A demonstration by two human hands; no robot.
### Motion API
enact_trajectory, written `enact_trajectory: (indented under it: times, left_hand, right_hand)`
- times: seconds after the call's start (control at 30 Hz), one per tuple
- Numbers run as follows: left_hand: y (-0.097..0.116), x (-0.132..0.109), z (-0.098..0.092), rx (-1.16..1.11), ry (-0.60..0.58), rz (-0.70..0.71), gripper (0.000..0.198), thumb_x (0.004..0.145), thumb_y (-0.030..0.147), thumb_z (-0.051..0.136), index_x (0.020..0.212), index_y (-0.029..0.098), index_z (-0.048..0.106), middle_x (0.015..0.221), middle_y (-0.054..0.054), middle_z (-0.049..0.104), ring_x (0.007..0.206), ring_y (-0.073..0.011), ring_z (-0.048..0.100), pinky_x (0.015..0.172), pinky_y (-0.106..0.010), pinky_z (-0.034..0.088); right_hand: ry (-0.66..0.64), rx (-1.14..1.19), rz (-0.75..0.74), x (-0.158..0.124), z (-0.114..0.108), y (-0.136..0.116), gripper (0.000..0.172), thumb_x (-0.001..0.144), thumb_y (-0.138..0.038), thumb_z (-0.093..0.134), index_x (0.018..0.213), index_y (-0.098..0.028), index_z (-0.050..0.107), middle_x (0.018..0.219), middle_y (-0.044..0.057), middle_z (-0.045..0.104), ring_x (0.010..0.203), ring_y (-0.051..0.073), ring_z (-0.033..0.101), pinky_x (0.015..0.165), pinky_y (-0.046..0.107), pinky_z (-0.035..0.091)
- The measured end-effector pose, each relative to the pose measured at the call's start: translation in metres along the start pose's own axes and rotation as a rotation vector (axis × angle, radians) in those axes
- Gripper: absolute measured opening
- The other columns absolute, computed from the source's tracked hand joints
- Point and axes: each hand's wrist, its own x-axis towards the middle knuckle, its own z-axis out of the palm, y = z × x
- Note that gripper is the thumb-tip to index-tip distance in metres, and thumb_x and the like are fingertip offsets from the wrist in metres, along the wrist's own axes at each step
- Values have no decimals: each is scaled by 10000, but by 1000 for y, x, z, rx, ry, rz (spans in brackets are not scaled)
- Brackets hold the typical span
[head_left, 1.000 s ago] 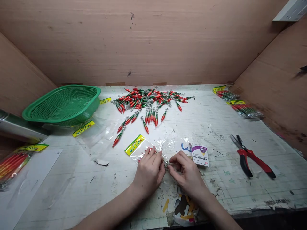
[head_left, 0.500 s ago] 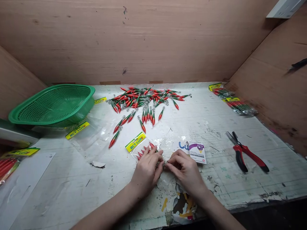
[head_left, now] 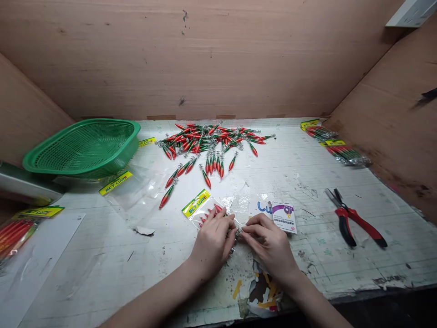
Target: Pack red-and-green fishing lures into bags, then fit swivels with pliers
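My left hand [head_left: 213, 241] lies on a clear plastic bag with a yellow BCT LURE header [head_left: 201, 207], fingers curled and pressing down the red lures inside it. My right hand [head_left: 269, 243] pinches the bag's open end and the metal hooks sticking out, fingertip to fingertip with the left. Both hands rest on the white worktable [head_left: 300, 168]. A pile of loose red-and-green lures [head_left: 208, 141] lies beyond the hands, with a few laid out in a row nearer me.
A green mesh basket [head_left: 85, 146] stands at the left, empty bags with yellow headers [head_left: 118, 182] beside it. Packed bags lie far right [head_left: 336, 148] and far left [head_left: 20, 225]. Red-handled pliers [head_left: 355, 218] lie to the right. A printed card [head_left: 282, 216] sits by my right hand.
The hands have stayed together on the bag, with the lures pushed a little further in. The camera view shifted slightly.
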Motion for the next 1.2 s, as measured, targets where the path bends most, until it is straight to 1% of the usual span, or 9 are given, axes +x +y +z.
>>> enact_trajectory:
  times: [0.17,0.4,0.63,0.73,0.9,1.0,1.07,1.13,1.2]
  left_hand:
    - [0,0,1,5,-3,6,147,916,92,452,870,177,561,959,-114,773,1104,-310,687,986,-525,543]
    - [-1,-1,1,-9,-6,-1,152,921,104,451,875,180,574,981,-111,772,1095,-311,692,982,-539,542]
    - [-1,-3,2,-21,-6,-13,148,918,107,458,873,184,576,956,-110,770,1098,-305,691,996,-527,533]
    - [-2,-3,3,-28,-4,4,142,917,104,461,884,182,574,960,-111,771,1100,-307,690,986,-533,537]
    - [-2,-3,3,-68,-13,83,139,931,112,453,939,174,577,1002,-114,771,1097,-296,693,983,-513,543]
    - [3,-4,0,-53,-110,35,156,920,189,506,1052,161,583,1166,-157,722,1234,-311,603,1057,-531,473]
    - [5,-5,-3,21,-222,-25,423,870,316,597,1241,126,529,1390,-213,572,1371,-360,446,1112,-587,379]
    - [5,-7,-5,128,-338,-61,682,832,389,630,1411,107,408,1524,-219,408,1440,-387,315,1148,-612,287]
    - [2,-8,-6,221,-432,-46,691,872,359,574,1480,126,344,1555,-184,370,1462,-366,271,1166,-576,252]
  right_hand:
    - [6,2,36,0,0,-1,120,899,-183,629,782,-193,649,818,51,606,743,183,624,625,300,535]
    - [-28,-11,29,0,-4,-9,166,920,-178,540,881,-209,699,887,87,627,853,227,616,732,374,538]
    - [-51,6,133,0,-8,-9,128,891,-187,590,767,-216,603,813,41,582,746,181,606,616,286,525]
    - [-63,1,139,0,-5,-6,150,893,-176,577,748,-217,589,791,32,593,744,180,608,635,289,515]
    - [-68,-41,93,2,2,-1,159,888,-158,558,752,-226,509,666,-18,567,581,140,548,528,250,455]
    - [-84,-77,10,2,3,1,141,907,-151,510,791,-230,497,677,-18,572,570,134,547,531,242,458]
    - [-99,-106,-49,1,1,1,159,926,-148,489,791,-230,500,683,-14,574,578,133,549,541,237,461]
    - [-113,-147,-110,0,-1,2,176,935,-137,481,787,-227,509,693,-5,571,596,136,549,549,235,459]
    - [-127,-203,-188,0,-4,3,197,943,-133,471,777,-221,530,719,14,570,632,145,547,575,244,458]
